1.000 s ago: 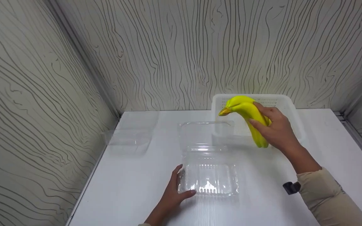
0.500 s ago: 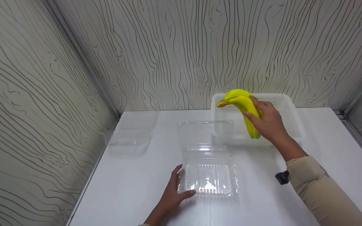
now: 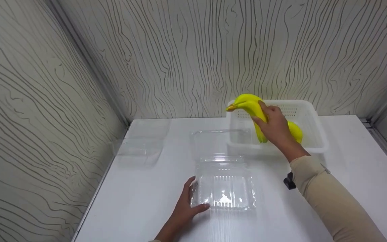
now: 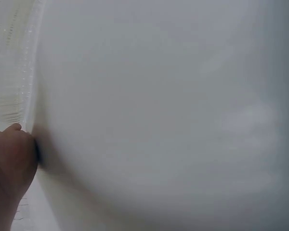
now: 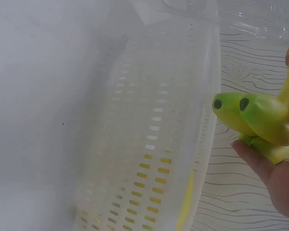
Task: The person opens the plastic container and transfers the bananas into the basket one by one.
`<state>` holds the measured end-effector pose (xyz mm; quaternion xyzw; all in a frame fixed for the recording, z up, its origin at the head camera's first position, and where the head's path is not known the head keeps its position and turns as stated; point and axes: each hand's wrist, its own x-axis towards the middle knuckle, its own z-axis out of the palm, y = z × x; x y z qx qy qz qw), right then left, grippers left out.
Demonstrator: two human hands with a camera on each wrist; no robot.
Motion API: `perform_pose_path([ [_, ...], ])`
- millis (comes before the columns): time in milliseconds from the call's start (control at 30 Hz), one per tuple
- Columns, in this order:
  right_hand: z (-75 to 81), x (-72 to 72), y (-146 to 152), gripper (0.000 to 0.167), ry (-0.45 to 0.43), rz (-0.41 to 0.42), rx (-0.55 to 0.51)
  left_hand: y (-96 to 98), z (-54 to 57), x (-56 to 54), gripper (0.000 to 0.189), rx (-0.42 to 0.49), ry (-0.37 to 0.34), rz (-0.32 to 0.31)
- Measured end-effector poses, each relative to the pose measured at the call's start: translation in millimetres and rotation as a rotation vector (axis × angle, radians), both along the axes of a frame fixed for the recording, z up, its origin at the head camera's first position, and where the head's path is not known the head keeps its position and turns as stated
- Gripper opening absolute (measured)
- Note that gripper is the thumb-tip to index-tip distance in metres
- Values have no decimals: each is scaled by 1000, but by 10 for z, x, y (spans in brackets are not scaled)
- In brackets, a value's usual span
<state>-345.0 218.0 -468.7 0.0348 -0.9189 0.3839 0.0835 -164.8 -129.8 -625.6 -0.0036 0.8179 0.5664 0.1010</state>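
Note:
My right hand [image 3: 275,126] grips a bunch of yellow bananas [image 3: 250,105] over the left part of a white slotted basket [image 3: 318,129]. The stem end points left; green-tinged tips of the bananas [image 5: 265,115] show in the right wrist view. Inside the basket, partly hidden by my right hand, lies another yellow curved thing [image 3: 295,131]. My left hand [image 3: 185,205] holds the left side of a clear plastic clamshell container [image 3: 223,191], thumb at its front corner. Its lid [image 3: 218,141] is folded back toward the basket. In the left wrist view, part of my left hand [image 4: 12,159] shows.
Another clear plastic container [image 3: 138,148] stands at the back left of the white table [image 3: 139,201]. Wood-grain patterned panels [image 3: 180,60] rise behind the table and at both sides.
My right hand has carried the bananas left and slightly up over the basket. The yellow thing in the basket has come into sight. My left hand and the clamshell have stayed put.

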Motion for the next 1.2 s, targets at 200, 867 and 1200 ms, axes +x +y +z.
perform_pose_path([
  [200, -169, -136, -74, 77, 24, -44, -30, -6, -7, -3, 117, -11, -1, 7],
  [867, -505, -238, -126, 77, -44, -49, 10, -2, -2, -3, 116, 2, -8, -13],
  [1200, -505, -322, -183, 74, -125, -23, 23, -8, -6, -23, 114, 21, -1, -10],
])
